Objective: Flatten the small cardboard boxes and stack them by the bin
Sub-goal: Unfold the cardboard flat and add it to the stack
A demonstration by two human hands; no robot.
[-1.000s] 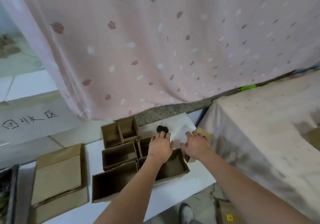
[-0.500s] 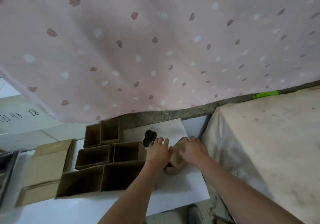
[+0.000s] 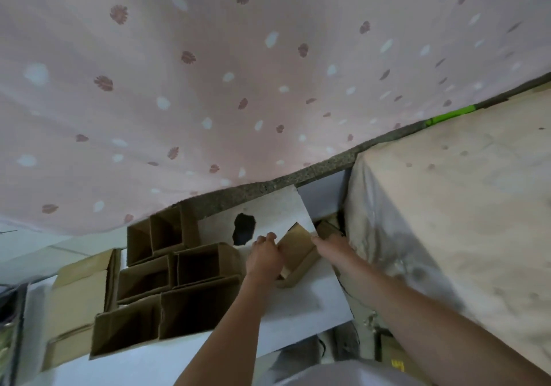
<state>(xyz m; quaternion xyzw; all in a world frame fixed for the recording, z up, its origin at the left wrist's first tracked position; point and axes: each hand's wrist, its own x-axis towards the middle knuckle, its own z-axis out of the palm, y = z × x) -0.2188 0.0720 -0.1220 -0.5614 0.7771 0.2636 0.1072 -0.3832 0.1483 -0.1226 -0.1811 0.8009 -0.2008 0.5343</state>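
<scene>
Cardboard fills the left of our view: a flat carton [image 3: 74,305] lies at the far left of the white worktop [image 3: 298,320], and beside it five open boxes [image 3: 179,290] sit packed together, their mouths toward us.

Right of them our left hand [image 3: 264,258] reaches forward, arm stretched up from the bottom edge, palm down. Its fingers [image 3: 265,238] are curled over the left edge of the small box [image 3: 298,254], gripping it. That box lies on the worktop between our two hands, partly squashed, its long axis running from near-left to far-right, with one corner pointing away from us toward the curtain [image 3: 268,72].

Our right hand [image 3: 332,247] comes in from the lower right, arm extended, and lies against the right side of the box; its fingers are hidden from us, so we cannot tell whether they are spread or clamped.

Just beyond the hands a white sheet [image 3: 277,215] with a dark hole [image 3: 244,232] lies on the worktop. At the far right a cloth-covered block [image 3: 462,206] stands close against the worktop edge, crowding our right hand.
</scene>
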